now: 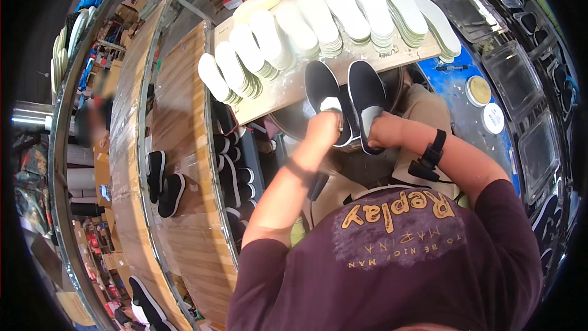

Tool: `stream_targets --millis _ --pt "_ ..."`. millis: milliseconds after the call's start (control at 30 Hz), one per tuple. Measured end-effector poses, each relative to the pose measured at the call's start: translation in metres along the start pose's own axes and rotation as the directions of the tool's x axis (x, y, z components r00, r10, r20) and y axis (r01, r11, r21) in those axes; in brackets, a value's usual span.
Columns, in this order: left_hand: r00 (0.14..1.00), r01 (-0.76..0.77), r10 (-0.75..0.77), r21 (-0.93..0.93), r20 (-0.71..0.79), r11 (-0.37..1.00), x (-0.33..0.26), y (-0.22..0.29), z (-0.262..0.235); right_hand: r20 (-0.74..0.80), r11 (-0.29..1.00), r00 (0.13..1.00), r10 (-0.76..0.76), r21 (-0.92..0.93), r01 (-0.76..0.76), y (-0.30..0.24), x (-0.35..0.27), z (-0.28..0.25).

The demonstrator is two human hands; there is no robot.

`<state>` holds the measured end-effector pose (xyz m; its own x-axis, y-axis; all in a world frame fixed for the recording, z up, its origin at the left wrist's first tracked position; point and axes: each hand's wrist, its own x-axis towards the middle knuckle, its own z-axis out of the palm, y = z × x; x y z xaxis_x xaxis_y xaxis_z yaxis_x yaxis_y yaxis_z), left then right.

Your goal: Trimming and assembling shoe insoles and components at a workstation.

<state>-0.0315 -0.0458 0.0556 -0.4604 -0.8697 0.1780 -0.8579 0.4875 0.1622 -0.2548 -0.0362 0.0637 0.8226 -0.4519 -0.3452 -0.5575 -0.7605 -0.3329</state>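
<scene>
Two black slip-on shoes with white sole edges are held side by side in front of me, toes pointing away. My left hand [324, 126] is closed at the heel opening of the left shoe [320, 79]. My right hand [384, 130] grips the right shoe [366, 83] the same way, its fingertips partly hidden in the opening. A pale insole shows inside each shoe beside the hand. The toes reach the near edge of a wooden board [288, 95], which carries several stacks of white insoles [312, 21].
On the right, a blue work surface [452, 95] holds a round yellowish tin [478, 91], a white round lid [492, 118] and a dark pen-like tool [451, 68]. Plastic-wrapped wooden shelving [184, 116] runs along the left, with black shoes [171, 195] on it. Dark framed racks [539, 147] stand far right.
</scene>
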Motion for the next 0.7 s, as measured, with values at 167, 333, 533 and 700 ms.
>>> stream_targets --millis 167,333,533,700 --pt "0.717 0.393 0.010 -0.416 0.697 0.820 0.038 -0.021 -0.004 -0.505 0.997 0.862 -0.040 0.037 0.068 0.005 -0.018 0.002" --pt "0.846 0.453 -0.365 -0.163 0.388 0.876 0.047 0.026 0.025 -0.689 0.962 0.716 0.113 0.255 0.093 -0.005 -0.033 -0.015" --pt "0.938 0.299 -0.341 -0.624 0.054 0.722 -0.023 0.021 0.010 -0.647 0.873 0.609 0.459 0.455 -0.175 0.018 -0.080 -0.004" --pt "0.747 0.519 -0.655 -0.714 0.113 0.470 -0.107 -0.038 -0.070 -0.551 0.774 0.544 0.633 0.449 -0.447 0.057 -0.127 0.053"
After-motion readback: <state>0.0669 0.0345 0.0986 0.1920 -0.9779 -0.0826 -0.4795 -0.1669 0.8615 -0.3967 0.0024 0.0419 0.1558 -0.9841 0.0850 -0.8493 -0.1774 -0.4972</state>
